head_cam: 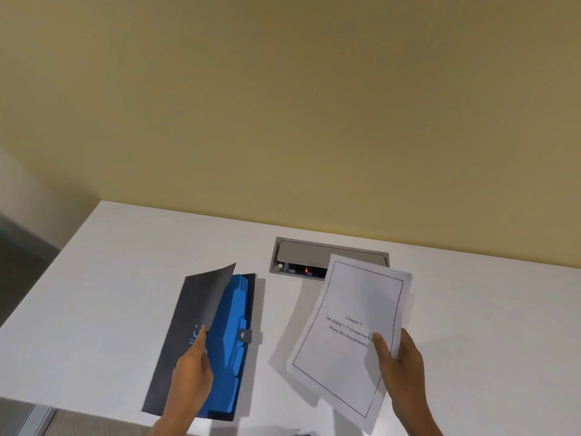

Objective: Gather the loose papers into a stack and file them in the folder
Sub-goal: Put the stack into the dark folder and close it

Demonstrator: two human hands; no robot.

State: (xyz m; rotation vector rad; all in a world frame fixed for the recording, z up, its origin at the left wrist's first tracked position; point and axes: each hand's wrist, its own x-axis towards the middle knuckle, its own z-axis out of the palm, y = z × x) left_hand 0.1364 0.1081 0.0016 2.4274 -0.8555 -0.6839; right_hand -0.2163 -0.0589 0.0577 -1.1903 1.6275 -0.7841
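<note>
Papers [352,335] are sitting gathered in my right hand [401,357], its grip pinching the stack just above the worktop [94,294]; my left hand [191,366], grip closed, is lifting the folder [220,341] cover. I judge filing is remaining.

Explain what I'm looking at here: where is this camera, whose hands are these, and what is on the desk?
There is one picture, from a camera worn on a person's head, looking down. No machine: two bare hands. The left hand lifts the dark grey cover of a folder with blue tabbed dividers, which lies on the white desk. The right hand holds a stack of white printed papers above the desk, thumb on top. Behind them, a grey cable hatch is set into the desk.
</note>
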